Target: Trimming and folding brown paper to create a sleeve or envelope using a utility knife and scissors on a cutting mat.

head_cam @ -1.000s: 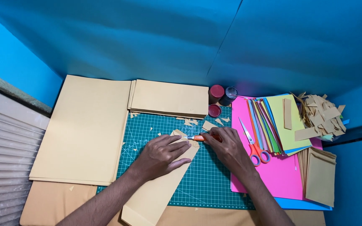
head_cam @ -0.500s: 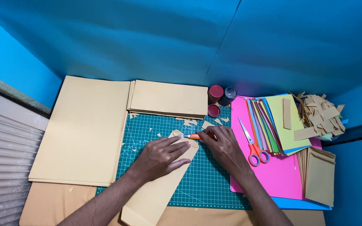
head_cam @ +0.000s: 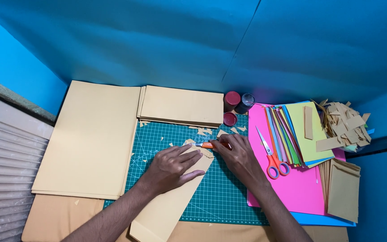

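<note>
Head view showed your left hand (head_cam: 172, 166) spread flat, fingers open, on a long tan paper strip (head_cam: 169, 201) that lay slantwise on the green cutting mat (head_cam: 220, 197). That flat press, gripping nothing, looked meant to keep the strip from sliding. Your right hand (head_cam: 237, 157) was closed around an orange craft knife (head_cam: 207, 145), its tip set at the strip's upper end, just beside your left fingertips, so the blade worked close to where the paper was pinned. Small tan offcuts (head_cam: 204, 131) were scattered over the mat near that end.

A large tan sheet (head_cam: 86, 139) lay to the left of the mat, and a stack of folded tan sheets (head_cam: 180, 106) sat along its top edge. Orange-handled scissors (head_cam: 272, 157) rested on a pink sheet (head_cam: 287, 188) to your right, within easy reach, beside a fan of coloured paper (head_cam: 296, 132). A pile of tan scraps (head_cam: 343, 123) was heaped at the far right, well apart from the cutting. Three small dark red jars (head_cam: 236, 105) stood at the mat's top corner.
</note>
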